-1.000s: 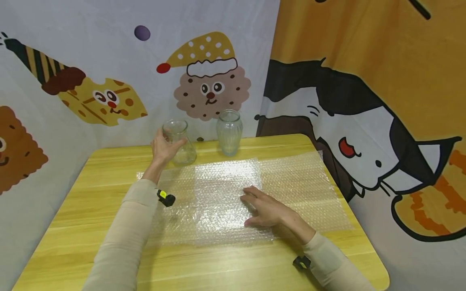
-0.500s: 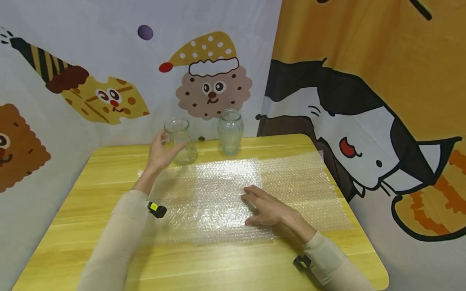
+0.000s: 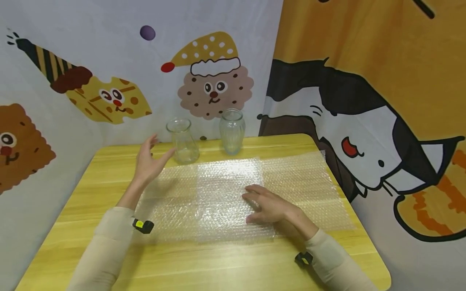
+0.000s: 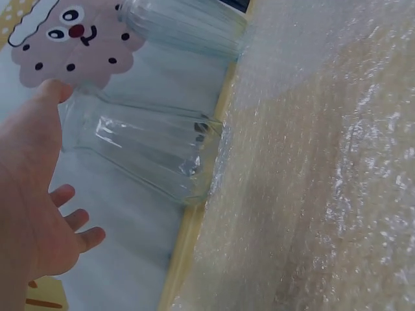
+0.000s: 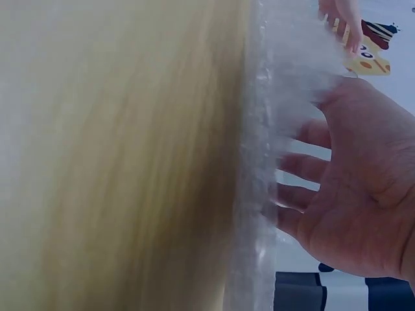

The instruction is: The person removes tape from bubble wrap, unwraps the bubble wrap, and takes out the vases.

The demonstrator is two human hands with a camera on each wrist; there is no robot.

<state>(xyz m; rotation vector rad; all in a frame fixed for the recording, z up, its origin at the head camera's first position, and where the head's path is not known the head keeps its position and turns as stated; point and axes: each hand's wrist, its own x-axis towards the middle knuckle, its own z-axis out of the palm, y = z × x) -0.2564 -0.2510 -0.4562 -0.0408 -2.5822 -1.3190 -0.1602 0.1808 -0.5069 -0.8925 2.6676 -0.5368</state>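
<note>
Two clear glass vases stand at the back of the table. The flared vase [image 3: 185, 147] is left of the ribbed, rounded vase [image 3: 232, 131]. My left hand [image 3: 150, 161] is just left of the flared vase, thumb and fingers spread and holding nothing; the left wrist view shows the same vase [image 4: 142, 142] beside the thumb. Over the middle and right of the table lies bubble wrap [image 3: 229, 194], flat, with overlapping layers at its centre. My right hand [image 3: 267, 206] rests on or just over it, fingers loosely bent; whether they touch it I cannot tell.
The yellow wood-grain table [image 3: 233, 266] has bare surface along its front and left. Behind it hangs a printed cloth [image 3: 109, 60] with cartoon figures, close to the vases. Black wrist cameras sit on both sleeves.
My left hand has let go of the flared vase and drawn back to the left and toward me. The vase stays standing. My right hand has hardly moved.
</note>
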